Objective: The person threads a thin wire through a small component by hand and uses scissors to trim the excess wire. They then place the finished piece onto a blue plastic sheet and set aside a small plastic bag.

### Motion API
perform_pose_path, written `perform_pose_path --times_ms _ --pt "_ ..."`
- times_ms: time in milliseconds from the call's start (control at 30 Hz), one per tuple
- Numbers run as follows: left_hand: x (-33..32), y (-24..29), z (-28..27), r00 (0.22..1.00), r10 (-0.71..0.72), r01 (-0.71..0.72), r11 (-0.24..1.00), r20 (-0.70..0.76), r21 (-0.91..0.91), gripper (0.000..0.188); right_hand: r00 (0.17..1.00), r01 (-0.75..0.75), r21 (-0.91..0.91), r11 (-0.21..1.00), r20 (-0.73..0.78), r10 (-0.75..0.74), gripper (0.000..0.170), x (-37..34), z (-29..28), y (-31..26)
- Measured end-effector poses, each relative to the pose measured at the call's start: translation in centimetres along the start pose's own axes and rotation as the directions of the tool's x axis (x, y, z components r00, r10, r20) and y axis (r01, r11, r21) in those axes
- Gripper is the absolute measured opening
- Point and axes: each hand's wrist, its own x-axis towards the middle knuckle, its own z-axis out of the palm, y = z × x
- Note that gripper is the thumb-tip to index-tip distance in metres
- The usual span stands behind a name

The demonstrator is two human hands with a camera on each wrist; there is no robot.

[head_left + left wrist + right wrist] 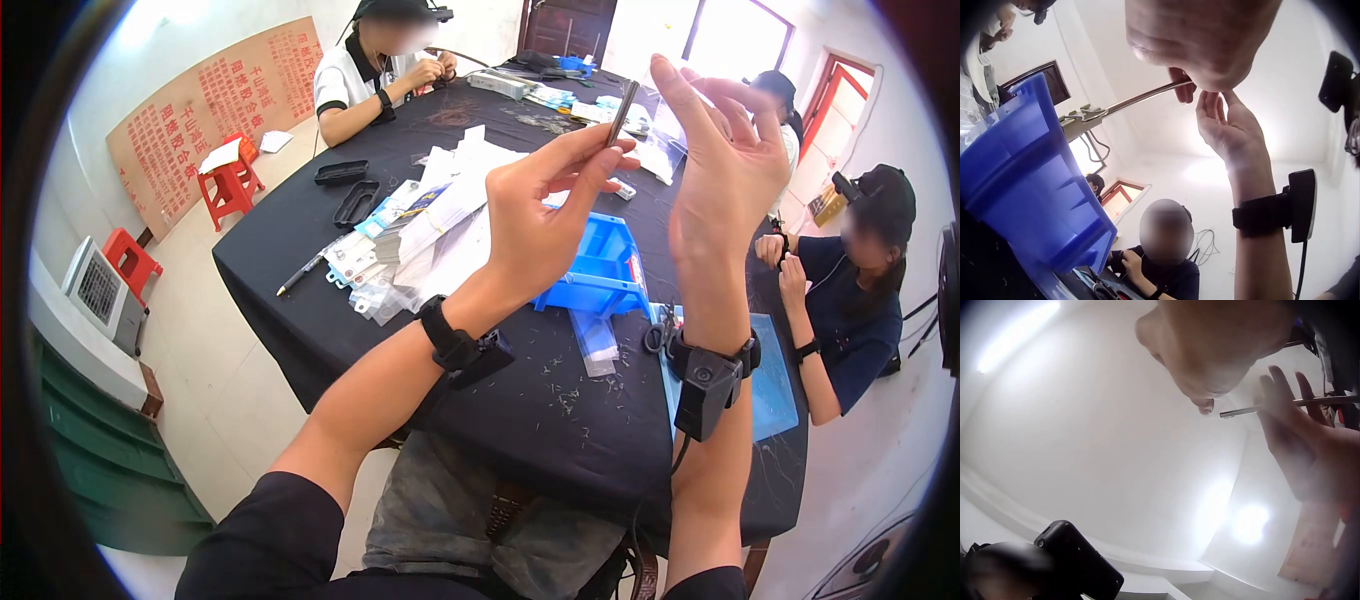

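Raised over the table, the left hand [545, 215] pinches a slim metal rod [624, 112] between thumb and fingers, with the rod pointing up. Its narrow tip [1232, 414] shows in the right wrist view, close to a fingertip of the right hand. Level with it on the right, the right hand [728, 175] is held up with loosely bent fingers, and nothing shows between them. In the left wrist view the rod [1147, 97] runs from the left hand towards the blue bin [1041, 181]. Both wrists wear black camera straps.
Below the hands stands a blue plastic bin [600, 265] on the black-covered table [330, 325]. Papers and plastic packets [430, 220] lie left, beside a pen [300, 273] and an open black case [355, 205]. Scissors [657, 335] lie on a blue mat [770, 380]. Several other people sit around.
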Motion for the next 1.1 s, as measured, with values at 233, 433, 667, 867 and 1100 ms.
perform_pose_path --times_ms 233,433,667,867,1100 --pt "0.1 0.2 0.0 1.000 0.013 -0.013 1.000 0.014 0.023 0.028 0.998 0.058 -0.047 0.997 -0.017 -0.058 0.036 -0.1 0.0 0.2" --pt "0.0 0.2 0.0 1.000 0.013 -0.013 1.000 0.011 0.020 0.028 0.998 0.054 -0.154 0.987 0.052 -0.046 0.035 0.4 -0.6 -0.4" --pt "0.1 0.1 -0.1 1.000 0.000 -0.001 1.000 0.020 0.017 0.028 0.980 0.040 -0.257 0.966 0.200 0.013 0.038 1.4 -1.7 -1.0" --pt "0.0 0.1 -0.2 1.000 -0.010 0.009 1.000 0.029 0.013 0.029 0.939 -0.023 -0.330 0.944 0.316 0.133 0.046 1.4 -1.7 -1.9" --pt "0.5 0.7 -0.8 0.995 -0.098 0.099 0.995 0.028 -0.031 0.029 0.951 0.029 -0.273 0.961 0.305 0.058 0.056 0.6 -1.0 -0.9"
